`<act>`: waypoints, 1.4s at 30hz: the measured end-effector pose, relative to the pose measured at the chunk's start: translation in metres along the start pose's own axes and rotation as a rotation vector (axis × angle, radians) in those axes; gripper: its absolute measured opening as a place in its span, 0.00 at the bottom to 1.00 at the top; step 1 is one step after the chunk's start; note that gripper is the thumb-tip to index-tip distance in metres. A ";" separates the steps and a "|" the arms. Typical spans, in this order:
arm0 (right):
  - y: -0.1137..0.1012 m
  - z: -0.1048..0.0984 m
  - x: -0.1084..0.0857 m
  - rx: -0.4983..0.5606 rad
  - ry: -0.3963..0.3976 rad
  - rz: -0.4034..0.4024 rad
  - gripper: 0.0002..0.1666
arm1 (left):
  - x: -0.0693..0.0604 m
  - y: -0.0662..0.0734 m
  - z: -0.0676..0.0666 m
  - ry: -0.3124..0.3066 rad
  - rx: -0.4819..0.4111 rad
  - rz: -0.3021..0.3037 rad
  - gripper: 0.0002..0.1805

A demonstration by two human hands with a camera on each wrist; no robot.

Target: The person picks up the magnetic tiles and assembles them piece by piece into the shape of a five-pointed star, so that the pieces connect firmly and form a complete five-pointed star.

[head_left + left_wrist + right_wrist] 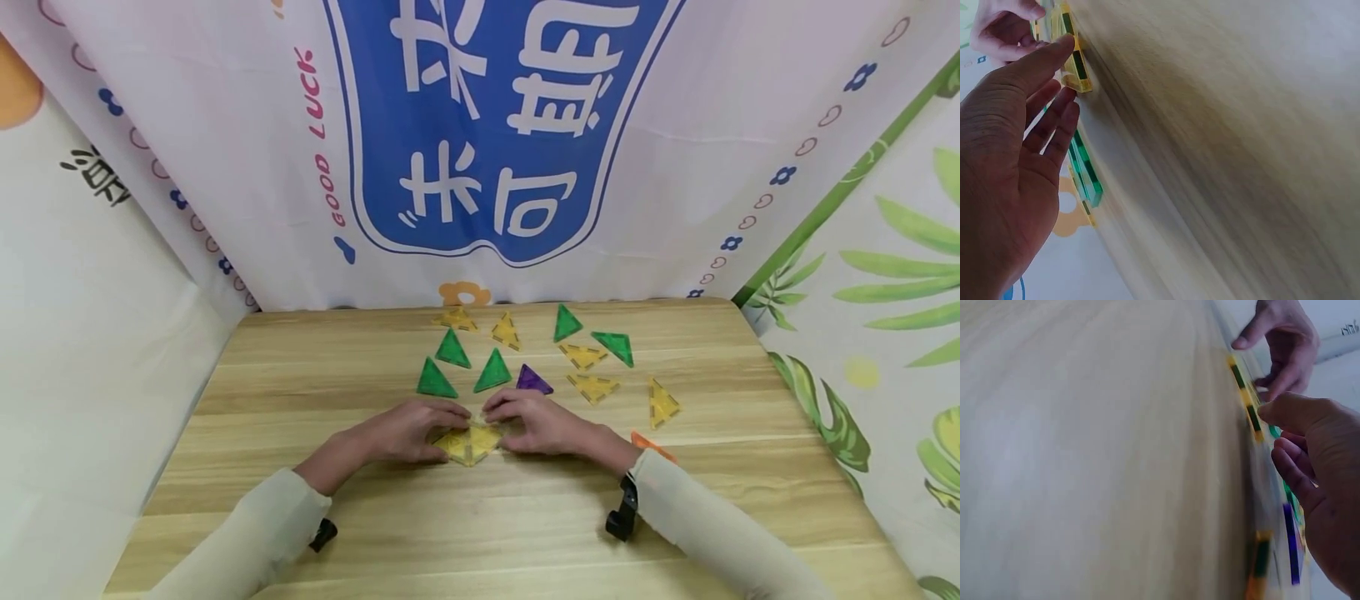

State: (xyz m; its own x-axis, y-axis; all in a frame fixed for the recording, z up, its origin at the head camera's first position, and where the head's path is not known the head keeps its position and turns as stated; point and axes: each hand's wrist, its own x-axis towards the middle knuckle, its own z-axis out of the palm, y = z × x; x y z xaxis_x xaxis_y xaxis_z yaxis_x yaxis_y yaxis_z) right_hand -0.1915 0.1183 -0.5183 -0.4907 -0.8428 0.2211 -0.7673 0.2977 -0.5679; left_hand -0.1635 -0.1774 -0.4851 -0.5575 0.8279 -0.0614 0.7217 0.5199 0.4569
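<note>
Two yellow translucent triangular magnetic tiles lie side by side on the wooden table between my hands: a left yellow tile [454, 446] and a right yellow tile [483, 441]. My left hand [408, 429] pinches the left one, thumb at the near edge and fingers at the far side. Opposite it, my right hand [543, 423] holds the right tile in the same way. In the left wrist view, the left thumb presses a yellow tile edge [1076, 59] with dark magnet strips. The right wrist view shows the right thumb against a yellow edge [1247, 403]. Fingers partly hide both tiles.
Just beyond the right hand lies a purple triangle [533, 380]. Several green triangles [492, 372] and yellow triangles [592, 387] are scattered farther back. An orange tile [651, 446] lies beside the right wrist. Printed curtains [675, 167] hang behind the table's far edge.
</note>
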 end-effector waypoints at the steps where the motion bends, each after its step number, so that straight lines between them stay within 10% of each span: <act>1: 0.001 -0.003 -0.002 -0.001 0.011 0.016 0.22 | 0.001 0.001 0.000 -0.004 -0.002 0.001 0.29; 12: 0.025 -0.033 -0.016 -0.092 0.141 0.192 0.24 | 0.008 0.003 0.002 -0.024 0.022 0.015 0.29; 42: 0.055 -0.053 -0.018 -0.125 -0.028 0.240 0.28 | -0.003 0.002 0.010 0.048 0.058 -0.028 0.31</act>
State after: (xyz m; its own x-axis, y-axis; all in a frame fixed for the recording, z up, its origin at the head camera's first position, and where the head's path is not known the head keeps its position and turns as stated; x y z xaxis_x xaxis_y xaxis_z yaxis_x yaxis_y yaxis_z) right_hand -0.2465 0.1733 -0.5114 -0.6548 -0.7526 0.0692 -0.6762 0.5424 -0.4986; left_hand -0.1561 -0.1770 -0.4927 -0.5959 0.8025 -0.0298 0.7275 0.5552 0.4031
